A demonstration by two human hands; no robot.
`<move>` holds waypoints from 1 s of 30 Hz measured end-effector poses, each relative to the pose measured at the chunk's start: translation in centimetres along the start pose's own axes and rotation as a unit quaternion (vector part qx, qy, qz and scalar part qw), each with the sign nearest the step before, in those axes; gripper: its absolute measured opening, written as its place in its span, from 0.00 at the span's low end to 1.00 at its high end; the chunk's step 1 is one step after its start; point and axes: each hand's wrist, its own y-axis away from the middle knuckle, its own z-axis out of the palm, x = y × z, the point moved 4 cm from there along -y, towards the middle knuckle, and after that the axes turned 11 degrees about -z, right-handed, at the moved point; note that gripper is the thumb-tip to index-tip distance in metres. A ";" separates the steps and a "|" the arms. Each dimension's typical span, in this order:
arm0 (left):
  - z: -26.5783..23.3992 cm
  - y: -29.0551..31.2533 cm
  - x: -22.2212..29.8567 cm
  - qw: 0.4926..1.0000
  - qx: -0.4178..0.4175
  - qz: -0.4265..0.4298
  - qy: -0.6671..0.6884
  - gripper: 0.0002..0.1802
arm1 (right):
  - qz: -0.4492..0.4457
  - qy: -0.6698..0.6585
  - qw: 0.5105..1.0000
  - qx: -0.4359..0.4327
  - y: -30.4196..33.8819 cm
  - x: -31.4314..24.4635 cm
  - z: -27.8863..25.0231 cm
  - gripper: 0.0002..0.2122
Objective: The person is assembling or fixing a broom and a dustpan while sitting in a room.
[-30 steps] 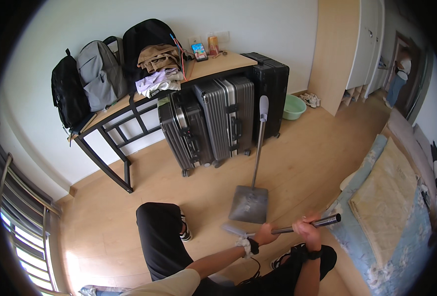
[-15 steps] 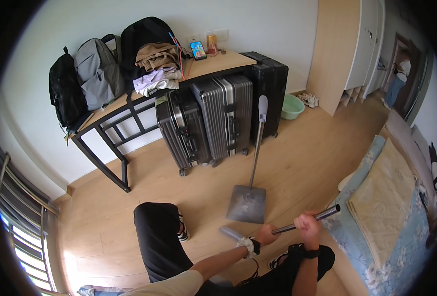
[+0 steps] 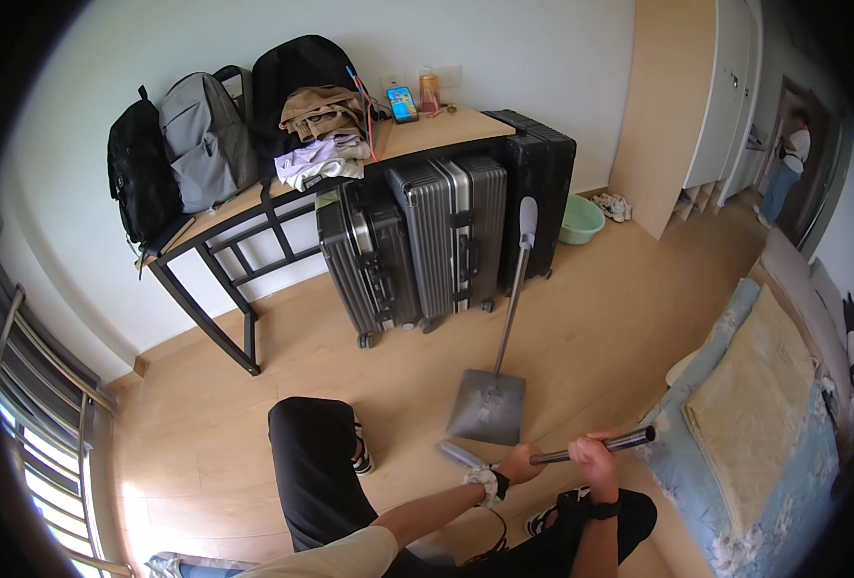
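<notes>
Both my hands are closed around a metal pole [image 3: 554,457] with a grey grip [image 3: 459,454] at its left end. My left hand [image 3: 519,465] holds it close to the grip, a scrunchie around that wrist. My right hand [image 3: 595,462], a dark band on its wrist, wraps the pole nearer its bare, open right end. The pole lies across above my right leg. Just beyond it, a grey dustpan [image 3: 486,409] stands on the floor, its long handle [image 3: 512,308] upright and grey-topped. Neither hand touches the dustpan.
Several dark suitcases [image 3: 453,222] stand under a desk [image 3: 437,132] carrying backpacks [image 3: 205,144], folded clothes and a phone. A green basin [image 3: 581,220] sits by the wall. On the right is a bed [image 3: 735,405]; another person [image 3: 786,164] stands far off in the doorway.
The pole's right end has dipped, leaving the pole more level, and my right hand is slightly lower. Both hands keep hold. The whole view has shifted a little.
</notes>
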 end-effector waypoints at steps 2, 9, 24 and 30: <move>-0.1 1.5 0.6 0.999 0.046 -0.002 -0.004 0.14 | 0.003 -0.009 1.000 -0.029 0.3 -1.0 0.8 0.10; 0.2 5.6 1.1 0.993 0.018 -0.117 0.005 0.13 | 0.107 -0.004 0.994 -0.023 0.9 -0.1 1.8 0.09; 1.8 6.4 0.9 0.990 -0.029 -0.137 0.023 0.13 | 0.130 -0.018 0.991 0.012 0.9 -0.9 2.6 0.07; 1.9 0.9 -1.3 0.990 -0.066 -0.091 0.080 0.14 | 0.005 0.119 0.992 -0.030 0.6 -0.4 1.8 0.08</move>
